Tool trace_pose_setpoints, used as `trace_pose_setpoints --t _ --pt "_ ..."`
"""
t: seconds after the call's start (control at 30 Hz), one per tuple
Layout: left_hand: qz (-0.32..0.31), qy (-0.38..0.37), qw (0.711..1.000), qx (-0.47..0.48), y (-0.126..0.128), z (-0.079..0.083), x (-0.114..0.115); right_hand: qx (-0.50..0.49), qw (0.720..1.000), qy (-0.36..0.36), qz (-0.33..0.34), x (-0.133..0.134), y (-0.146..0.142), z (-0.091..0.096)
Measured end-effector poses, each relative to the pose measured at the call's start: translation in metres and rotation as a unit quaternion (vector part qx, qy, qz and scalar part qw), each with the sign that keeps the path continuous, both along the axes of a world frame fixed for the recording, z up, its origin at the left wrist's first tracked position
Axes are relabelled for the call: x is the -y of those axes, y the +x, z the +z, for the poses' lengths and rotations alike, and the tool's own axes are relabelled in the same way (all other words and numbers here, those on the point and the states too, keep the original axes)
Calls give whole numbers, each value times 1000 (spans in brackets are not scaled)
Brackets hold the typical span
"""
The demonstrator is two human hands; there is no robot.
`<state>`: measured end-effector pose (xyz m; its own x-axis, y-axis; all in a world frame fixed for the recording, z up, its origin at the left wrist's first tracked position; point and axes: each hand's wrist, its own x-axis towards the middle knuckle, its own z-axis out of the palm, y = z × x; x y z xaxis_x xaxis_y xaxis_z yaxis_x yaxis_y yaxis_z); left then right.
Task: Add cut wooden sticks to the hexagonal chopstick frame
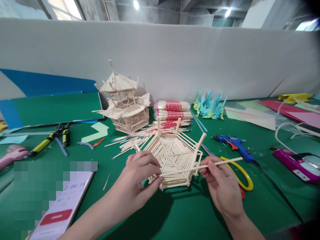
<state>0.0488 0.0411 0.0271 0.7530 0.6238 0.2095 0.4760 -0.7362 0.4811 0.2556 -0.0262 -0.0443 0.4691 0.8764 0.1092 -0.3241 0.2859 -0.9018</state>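
Observation:
A hexagonal frame of wooden sticks (172,155) rests on the green table (182,210) in front of me. My left hand (140,175) grips its near left edge with the fingers curled over the sticks. My right hand (217,181) pinches a single long wooden stick (220,163) and lays it across the near side of the frame. The stick's far end points right, over the scissors.
Behind the frame stand a finished stick pagoda (123,101), loose sticks (130,141) and wrapped chopstick bundles (172,111). To the right lie a blue glue gun (235,144), yellow scissors (243,176) and paper cranes (209,106). Yellow-handled cutters (52,138) and a phone (65,206) lie left.

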Motion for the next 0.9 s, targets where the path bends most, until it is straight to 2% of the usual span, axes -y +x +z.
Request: trace_pose_setpoints --t 0.6,0.9 --pt "8 -6 999 51 -2 0 3 -14 1000 -5 -14 -2 0 2" --pt "5 5 999 33 -2 0 2 -13 1000 -6 -5 -1 -1 5"
